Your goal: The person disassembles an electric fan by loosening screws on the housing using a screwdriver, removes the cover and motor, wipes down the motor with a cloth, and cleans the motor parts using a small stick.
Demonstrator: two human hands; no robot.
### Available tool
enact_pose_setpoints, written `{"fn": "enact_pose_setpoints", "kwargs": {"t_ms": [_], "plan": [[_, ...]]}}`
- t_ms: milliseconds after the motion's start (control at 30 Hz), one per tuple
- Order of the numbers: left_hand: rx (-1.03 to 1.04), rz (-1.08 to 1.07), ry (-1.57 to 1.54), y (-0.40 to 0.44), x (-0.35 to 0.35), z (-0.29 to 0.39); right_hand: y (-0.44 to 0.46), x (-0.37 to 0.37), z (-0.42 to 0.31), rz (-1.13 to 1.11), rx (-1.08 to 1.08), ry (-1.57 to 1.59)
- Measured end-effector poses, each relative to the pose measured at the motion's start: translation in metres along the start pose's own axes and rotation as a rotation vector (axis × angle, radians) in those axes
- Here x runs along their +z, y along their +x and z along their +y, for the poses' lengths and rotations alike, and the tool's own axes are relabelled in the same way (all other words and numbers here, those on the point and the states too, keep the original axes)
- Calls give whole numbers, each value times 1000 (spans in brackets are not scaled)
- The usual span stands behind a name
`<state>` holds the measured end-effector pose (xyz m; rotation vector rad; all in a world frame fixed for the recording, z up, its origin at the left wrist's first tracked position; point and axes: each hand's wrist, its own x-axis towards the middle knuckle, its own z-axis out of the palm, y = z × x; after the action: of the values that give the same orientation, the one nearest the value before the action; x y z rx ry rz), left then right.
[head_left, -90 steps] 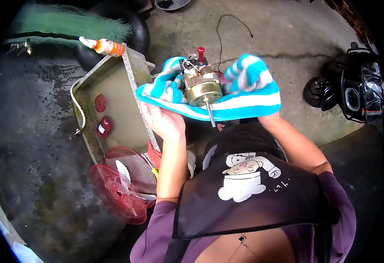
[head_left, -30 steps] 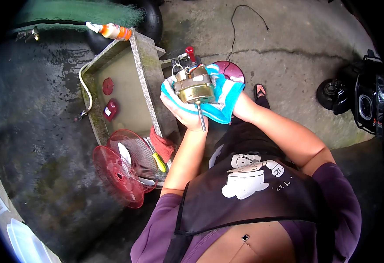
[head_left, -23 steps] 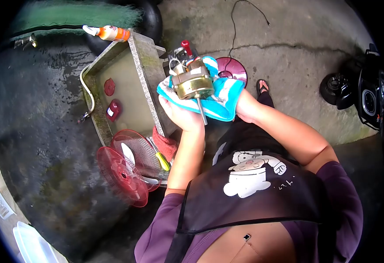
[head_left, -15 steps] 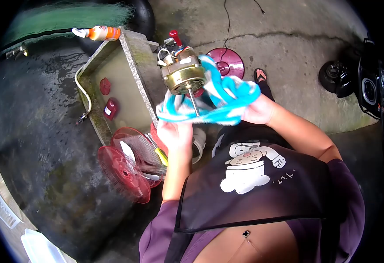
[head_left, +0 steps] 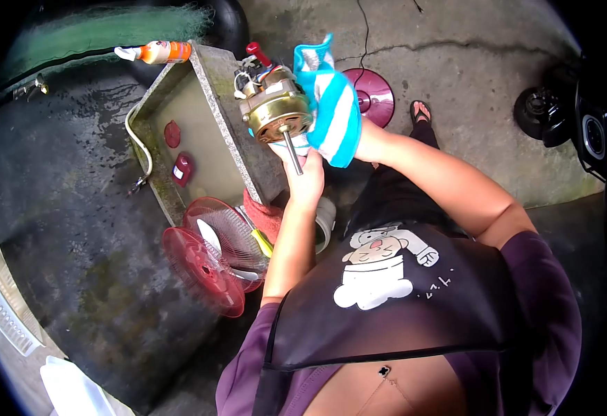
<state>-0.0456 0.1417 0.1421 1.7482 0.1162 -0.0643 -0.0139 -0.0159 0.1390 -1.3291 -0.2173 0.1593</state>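
A brass-coloured fan motor point(head_left: 276, 109) with a metal shaft, loose wires and a red knob on top stands upright in front of me. The blue, white and grey striped cloth point(head_left: 335, 107) lies against its right side, and a bit of it shows under the motor. My left hand point(head_left: 305, 175) is below the motor, behind the shaft, closed on the cloth there. At the cloth's right edge is my right hand point(head_left: 369, 142), closed on the cloth, with most of its fingers hidden behind it. Below the motor's mount is hidden.
Left is a stone basin point(head_left: 213, 114) of water with red parts in it and an orange-white bottle point(head_left: 165, 52) on its corner. Red fan grilles point(head_left: 206, 270), a yellow-handled tool point(head_left: 262, 243) and a red cloth point(head_left: 265, 215) lie nearer. Behind stands a round purple base point(head_left: 373, 97).
The cloth, earlier spread below and around the motor, is now bunched along its right side. My right hand has moved left and my left hand rightward under the motor.
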Motion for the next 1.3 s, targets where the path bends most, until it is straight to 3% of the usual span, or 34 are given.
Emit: {"fn": "enact_pose_setpoints", "kwargs": {"t_ms": [33,100,200,400,533,600,633,667,767,800,833,900,967,1033,1067,1100,1133,1200,1300], "plan": [[32,18,-34,2,1,-7,1,5,3,1,-1,7],[62,38,-54,0,0,-6,1,14,4,104,-104,-275],[306,84,330,-5,-7,2,-8,20,-8,166,-248,-499],[221,103,484,-12,-4,14,-41,30,-11,228,-181,-373],[280,58,477,-10,-9,5,-44,20,-20,182,-187,-196],[191,10,279,-20,-6,11,-47,5,-26,67,54,157],[251,-27,435,-32,-10,20,-52,4,-32,44,114,277],[314,0,394,-44,-5,27,-50,-6,-49,-155,-180,-458],[422,-95,268,-67,-21,15,-61,-11,-80,-223,-413,-457],[449,-144,169,-70,-25,13,-66,-7,-80,-166,-380,-285],[473,-196,71,-72,-30,12,-63,-8,-90,-118,-347,-309],[332,6,-349,-60,-2,65,-41,-16,-86,-39,-220,-316],[395,78,-211,-36,-10,83,-16,-25,-74,9,-80,-232],[427,170,274,-6,-17,89,9,-25,-61,41,-3,-72],[327,238,209,13,-4,95,21,-11,-70,35,15,145],[230,308,137,31,10,101,36,2,-89,53,191,8],[21,311,-236,37,19,103,39,12,-106,95,418,158],[-13,311,-207,40,17,103,48,8,-76,67,602,540],[14,324,-277,37,4,94,36,7,-69,75,438,473]]}}
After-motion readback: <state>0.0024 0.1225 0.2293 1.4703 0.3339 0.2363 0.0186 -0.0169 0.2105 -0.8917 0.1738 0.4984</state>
